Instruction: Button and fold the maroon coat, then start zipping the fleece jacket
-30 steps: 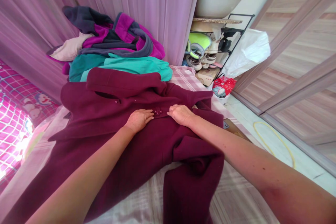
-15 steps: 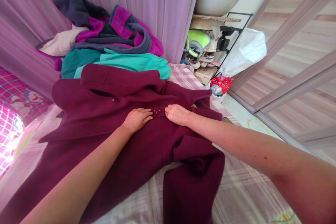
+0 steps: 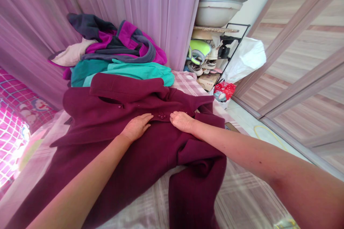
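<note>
A dark maroon coat point(image 3: 113, 114) lies spread out on a bed with a pale plaid sheet point(image 3: 188, 82). My left hand point(image 3: 135, 127) rests flat on the coat's front, fingers stretched out, just left of a small cluster of buttons point(image 3: 161, 116). On the other side of the buttons my right hand point(image 3: 182, 121) lies palm down on the cloth, its fingers extended too. One sleeve point(image 3: 196, 182) is folded toward me at the lower right.
Behind the coat sits a pile of clothes: a teal garment point(image 3: 134, 69) and a magenta-and-grey one point(image 3: 123, 41). Purple curtains point(image 3: 161, 10) hang behind. A shoe rack point(image 3: 212, 57) with a basin point(image 3: 219, 7) on top, a white bag point(image 3: 245, 59) and a red bag point(image 3: 224, 90) stand at right.
My left hand has slid a little to the left and toward me, away from the buttons. The right hand stays in place. The view has tilted slightly.
</note>
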A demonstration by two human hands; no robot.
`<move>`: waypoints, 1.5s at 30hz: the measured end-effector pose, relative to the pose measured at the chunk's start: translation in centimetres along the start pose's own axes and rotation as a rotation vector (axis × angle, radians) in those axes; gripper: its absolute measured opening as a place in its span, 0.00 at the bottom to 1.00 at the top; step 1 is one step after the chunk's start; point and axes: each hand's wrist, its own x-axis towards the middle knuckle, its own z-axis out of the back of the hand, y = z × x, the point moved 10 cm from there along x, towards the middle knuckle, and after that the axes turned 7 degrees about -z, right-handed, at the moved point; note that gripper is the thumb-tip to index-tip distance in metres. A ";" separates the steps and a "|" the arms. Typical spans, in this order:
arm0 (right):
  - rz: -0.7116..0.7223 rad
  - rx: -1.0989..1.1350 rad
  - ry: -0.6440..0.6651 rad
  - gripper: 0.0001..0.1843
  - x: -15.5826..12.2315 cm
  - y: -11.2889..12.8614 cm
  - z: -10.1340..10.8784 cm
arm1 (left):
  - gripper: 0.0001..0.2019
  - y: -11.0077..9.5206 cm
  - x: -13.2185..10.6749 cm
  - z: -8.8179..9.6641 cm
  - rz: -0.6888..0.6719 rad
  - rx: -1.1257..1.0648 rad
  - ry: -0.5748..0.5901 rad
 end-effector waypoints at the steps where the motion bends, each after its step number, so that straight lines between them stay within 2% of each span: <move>1: -0.041 0.031 0.004 0.18 0.0 -0.6 0.2 | 0.20 0.4 -0.7 0.5 0.002 0.004 0.003; 4: -0.086 0.081 0.029 0.16 0.0 -1.5 1.3 | 0.20 1.9 -3.2 2.1 0.032 0.039 0.021; 6: -0.072 0.100 0.004 0.15 0.3 -1.0 2.8 | 0.20 2.8 -4.7 3.0 0.057 0.059 0.029; 9: -0.014 0.196 -0.119 0.15 1.1 1.0 5.6 | 0.21 3.4 -6.2 3.5 0.072 0.073 0.048; 11: 0.068 0.258 -0.169 0.15 1.7 3.1 6.6 | 0.22 3.6 -7.0 3.7 0.070 0.075 0.059; 15: 0.162 0.240 -0.101 0.14 3.2 6.1 5.7 | 0.22 4.0 -8.9 4.0 0.028 0.053 0.092; 19: 0.094 0.282 -0.086 0.15 4.4 5.8 5.2 | 0.21 5.5 -10.3 5.1 0.058 0.061 0.097; 22: 0.022 0.313 -0.106 0.14 4.9 5.4 5.3 | 0.23 7.1 -10.1 6.4 0.116 0.156 0.068; 24: -0.025 0.303 -0.118 0.15 5.0 5.3 5.2 | 0.24 7.7 -9.7 6.5 0.122 0.211 0.080; 28: -0.021 0.266 -0.109 0.16 5.0 6.0 4.5 | 0.24 7.8 -9.8 5.0 0.067 0.228 0.156; 32: 0.008 0.259 -0.092 0.17 4.6 6.6 4.1 | 0.25 7.8 -10.7 3.8 0.069 0.232 0.179; 45: 0.043 0.161 -0.090 0.21 5.0 7.4 3.2 | 0.28 8.0 -11.1 2.8 0.084 0.211 0.274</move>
